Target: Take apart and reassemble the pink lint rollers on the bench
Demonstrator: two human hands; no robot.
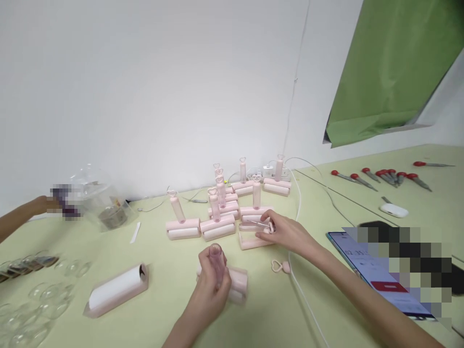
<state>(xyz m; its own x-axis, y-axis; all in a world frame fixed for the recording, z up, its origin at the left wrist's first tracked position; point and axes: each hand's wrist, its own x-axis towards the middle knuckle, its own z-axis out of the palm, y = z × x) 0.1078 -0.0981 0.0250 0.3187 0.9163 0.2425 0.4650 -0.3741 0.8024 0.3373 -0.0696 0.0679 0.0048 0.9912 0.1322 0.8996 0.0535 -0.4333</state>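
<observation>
My left hand (213, 280) is closed around the clear pink handle (216, 251) of a lint roller, its open end facing up. The roller's pink head (238, 282) lies below, partly behind that hand. My right hand (273, 231) is closed on a thin metal tool (258, 223), whose exact kind I cannot make out. It is just above a pink roller case (253, 240). A pink cap with a heart-shaped loop (281, 266) lies on the table nearby. Several pink lint rollers (218, 227) with heart-topped handles stand behind my hands.
A wrapped white roll (118, 291) lies front left, near clear plastic domes (47, 295). Another person's arm (21, 215) reaches toward a clear plastic container (105, 203). A phone (377, 270), a white cable (298, 285) and several red-ended tools (386, 176) are to the right.
</observation>
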